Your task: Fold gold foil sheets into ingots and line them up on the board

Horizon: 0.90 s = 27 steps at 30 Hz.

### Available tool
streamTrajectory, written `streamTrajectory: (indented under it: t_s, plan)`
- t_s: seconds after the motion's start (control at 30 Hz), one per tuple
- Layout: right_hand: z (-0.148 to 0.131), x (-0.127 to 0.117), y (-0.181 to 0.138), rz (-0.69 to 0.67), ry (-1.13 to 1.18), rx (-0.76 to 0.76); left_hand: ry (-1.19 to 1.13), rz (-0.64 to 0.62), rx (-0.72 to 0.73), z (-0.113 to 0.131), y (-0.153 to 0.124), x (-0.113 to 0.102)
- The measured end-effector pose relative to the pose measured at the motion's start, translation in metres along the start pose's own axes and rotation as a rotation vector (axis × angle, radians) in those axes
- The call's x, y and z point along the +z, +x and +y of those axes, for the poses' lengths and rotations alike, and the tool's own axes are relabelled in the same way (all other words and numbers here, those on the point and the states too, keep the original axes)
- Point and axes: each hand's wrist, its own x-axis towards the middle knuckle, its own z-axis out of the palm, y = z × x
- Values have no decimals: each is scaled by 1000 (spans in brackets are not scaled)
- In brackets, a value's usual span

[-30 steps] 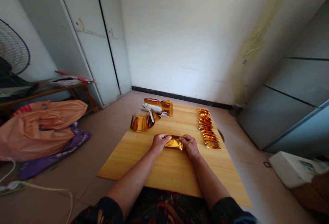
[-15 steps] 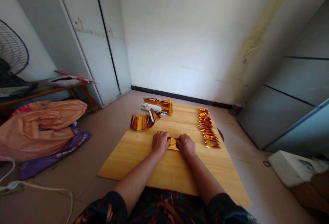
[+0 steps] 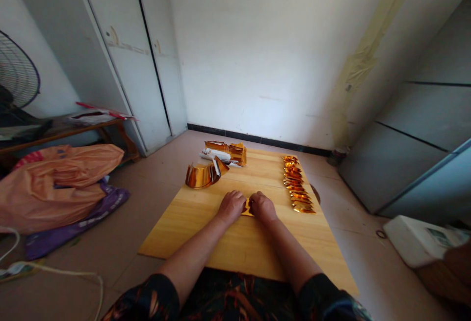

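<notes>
A small sheet of shiny gold foil paper (image 3: 248, 211) lies on the wooden board (image 3: 206, 235) between my hands, mostly covered by them. My left hand (image 3: 231, 205) grips its left part with the fingers curled. On its right part, my right hand (image 3: 262, 205) is closed in the same way. Along the board's right side runs a row of several folded gold foil pieces (image 3: 299, 188). Curved loose gold sheets (image 3: 199, 176) stand at the left, beyond my left hand. Behind them is a bundle of gold paper (image 3: 238, 154) with a white wrapper (image 3: 216, 154).
An orange plastic bag (image 3: 62, 178) and a purple bag (image 3: 88, 215) lie on the floor at left, near a cable (image 3: 69, 271). A fan (image 3: 18, 70) and low wooden bench (image 3: 123, 139) stand behind. A white box (image 3: 415, 242) is at right.
My hands have drawn closer together over the gold foil paper, and less of it shows between them. The sheets, bundle and folded row stay in place.
</notes>
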Motion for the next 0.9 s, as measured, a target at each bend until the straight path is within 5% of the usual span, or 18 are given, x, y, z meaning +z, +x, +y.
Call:
streamTrajectory:
  t_s: [0.27, 0.63, 0.9]
  plan:
    - [16, -5, -13, -18, 157, -112, -63, -32, 51, -5, -23, -15]
    - [-26, -1, -30, 87, -55, 191, -40, -43, 11, -3, -26, -11]
    - [-16, -2, -33, 73, 9, 197, -87, -123, 13, -8, -26, -16]
